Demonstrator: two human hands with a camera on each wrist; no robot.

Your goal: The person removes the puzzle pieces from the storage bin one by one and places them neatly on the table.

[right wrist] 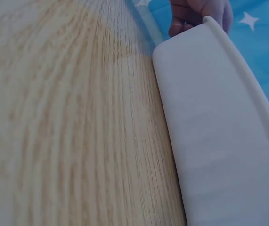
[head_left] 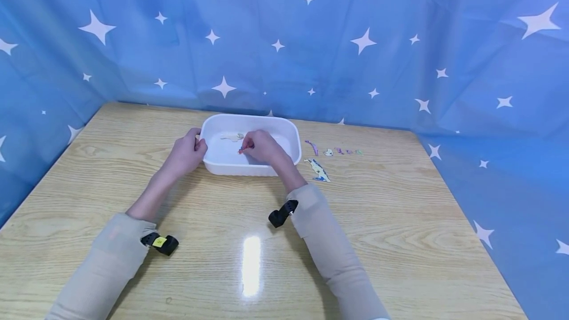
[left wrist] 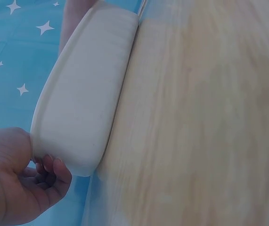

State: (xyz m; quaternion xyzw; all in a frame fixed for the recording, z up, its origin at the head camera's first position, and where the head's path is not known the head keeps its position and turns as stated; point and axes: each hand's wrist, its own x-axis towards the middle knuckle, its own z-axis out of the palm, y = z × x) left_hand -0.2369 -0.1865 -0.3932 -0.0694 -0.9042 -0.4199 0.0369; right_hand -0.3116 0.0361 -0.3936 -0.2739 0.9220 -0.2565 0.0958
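Observation:
A white plastic tub with rounded corners stands toward the back of the wooden table. My left hand grips its left end, fingers curled at the rim; the left wrist view shows the same hand against the tub's corner. Reaching over the front wall, my right hand is inside the tub. Between its thumb and fingertips it pinches a small red piece, low over the tub's floor. Behind that piece, a flat pale piece with a greyish end lies in the tub. The right wrist view shows mostly the tub's outer wall.
Right of the tub, several flat cut-out pieces lie on the table: a curved purple piece, a small pale one, tiny purple and green bits, and a larger pale-and-blue piece. A blue star-patterned cloth hangs behind.

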